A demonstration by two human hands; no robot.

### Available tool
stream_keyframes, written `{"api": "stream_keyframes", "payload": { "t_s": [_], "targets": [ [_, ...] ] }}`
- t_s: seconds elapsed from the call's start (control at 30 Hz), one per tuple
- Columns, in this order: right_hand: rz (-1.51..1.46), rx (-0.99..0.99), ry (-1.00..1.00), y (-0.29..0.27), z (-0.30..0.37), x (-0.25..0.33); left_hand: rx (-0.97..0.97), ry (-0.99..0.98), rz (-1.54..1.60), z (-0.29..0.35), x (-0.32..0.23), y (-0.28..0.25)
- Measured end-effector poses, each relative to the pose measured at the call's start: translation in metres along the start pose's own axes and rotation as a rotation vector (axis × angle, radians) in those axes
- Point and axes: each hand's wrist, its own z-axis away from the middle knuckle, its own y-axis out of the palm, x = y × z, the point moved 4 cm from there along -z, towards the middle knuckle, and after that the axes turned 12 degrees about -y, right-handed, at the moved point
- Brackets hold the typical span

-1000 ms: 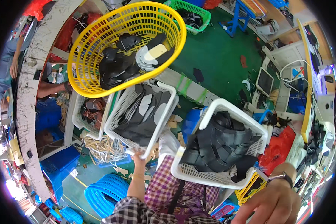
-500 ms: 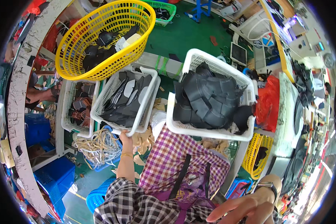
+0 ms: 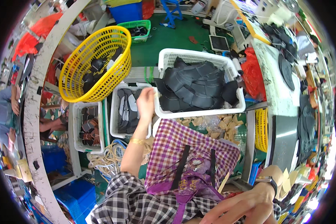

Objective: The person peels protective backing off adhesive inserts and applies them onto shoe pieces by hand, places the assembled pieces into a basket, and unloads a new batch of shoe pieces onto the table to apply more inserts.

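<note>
My left hand is at the left rim of a white plastic basket, its fingers bent against the edge and partly hidden. A heap of black flat cut pieces fills that basket. Loosely curled and holding nothing visible, my right hand rests low at the right, fingers apart, with a watch on its wrist. Below the left hand's reach stands a smaller white basket with black and grey pieces. A purple checked apron covers my lap.
A yellow basket with dark pieces stands at the upper left, above a white basket of brownish pieces. Pale straps lie coiled below. A red plastic bag and a worktable flank the right. Another person is at the far left.
My left hand has left the rim of the smaller white basket and moved up and right to the larger one. The view has shifted; my right hand stays low at the right.
</note>
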Motion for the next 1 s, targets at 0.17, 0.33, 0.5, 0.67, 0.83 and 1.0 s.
{"api": "stream_keyframes", "payload": {
  "t_s": [0.17, 0.33, 0.5, 0.67, 0.83, 1.0],
  "targets": [
    [-0.118, 0.263, 0.274, -0.020, -0.011, 0.041, 0.508, 0.553, -0.424, -0.001, -0.050, 0.153],
    [-0.323, 0.026, 0.395, -0.041, -0.021, 0.060, 0.521, 0.371, -0.833, -0.044, -0.018, 0.218],
    [-0.657, -0.191, 0.554, -0.067, -0.035, 0.052, 0.467, 0.570, -0.921, -0.042, -0.039, 0.263],
    [-0.624, -0.169, 0.730, -0.102, -0.063, 0.038, 0.375, 0.623, -0.996, -0.087, -0.038, 0.282],
    [-0.086, 0.100, 0.845, -0.178, -0.045, 0.009, 0.496, 0.530, -1.163, -0.113, -0.006, 0.271],
    [0.572, 0.525, 0.842, -0.265, -0.060, -0.092, 0.693, 0.433, -1.180, -0.103, -0.013, 0.241]
  ]
}}
